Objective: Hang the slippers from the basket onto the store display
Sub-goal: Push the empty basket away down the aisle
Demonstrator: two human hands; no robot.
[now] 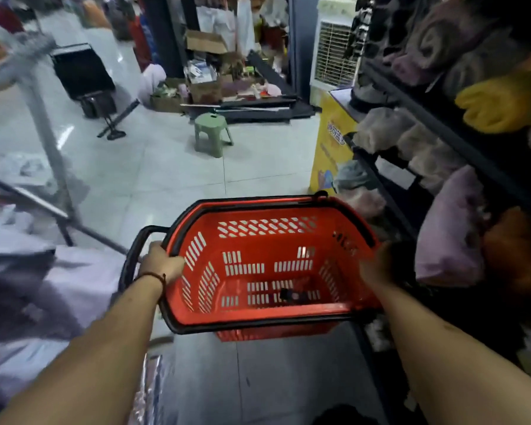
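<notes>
A red plastic basket [267, 216] with a black rim and handles is held above the tiled floor in front of me. My left hand [163, 263] grips its left rim. My right hand [379, 266] grips its right rim. Inside the basket I see no slippers, only a small dark object [292, 295] on the bottom. The store display [436, 118], dark racks at the right, carries fluffy slippers in purple [448, 234], pink, grey and yellow [500, 105].
A green plastic stool [212, 133] stands on the floor ahead. Behind it lie boxes and clutter [215, 84]. A yellow stand [328, 148] and a white cooler [334, 50] sit beside the rack. A metal rack [46, 142] with pale fabric is at the left.
</notes>
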